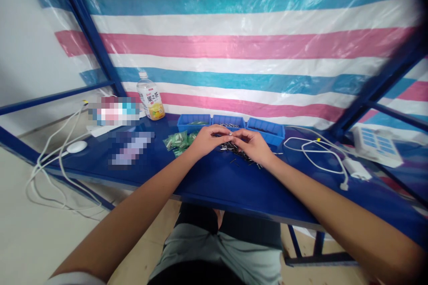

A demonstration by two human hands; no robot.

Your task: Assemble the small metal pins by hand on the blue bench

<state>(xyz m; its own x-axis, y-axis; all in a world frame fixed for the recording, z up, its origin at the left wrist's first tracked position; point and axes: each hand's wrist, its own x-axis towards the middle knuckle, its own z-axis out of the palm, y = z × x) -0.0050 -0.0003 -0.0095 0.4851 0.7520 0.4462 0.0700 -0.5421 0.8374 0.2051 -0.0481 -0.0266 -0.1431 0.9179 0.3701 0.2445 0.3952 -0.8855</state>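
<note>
My left hand [207, 140] and my right hand [256, 146] meet fingertip to fingertip above the blue table. Between the pinched fingertips a small silvery piece [230, 133] glints; its kind is too small to tell. Directly beneath my hands lies a loose pile of thin dark metal pins or rods [245, 156], partly hidden by the fingers. Green plastic packets [180, 141] lie beside my left hand. Just behind, three blue bins stand in a row: the left bin [182, 124] holds something green, the middle bin [240, 120] silvery pieces, the right bin [279, 134] dark ones.
A drink bottle [151, 98] stands at the back left, near blurred-out items. White cables and a round white disc [76, 147] lie at the left edge. On the right are a power adapter [357, 169] with its cord and a white device [377, 147]. Blue frame posts flank the table.
</note>
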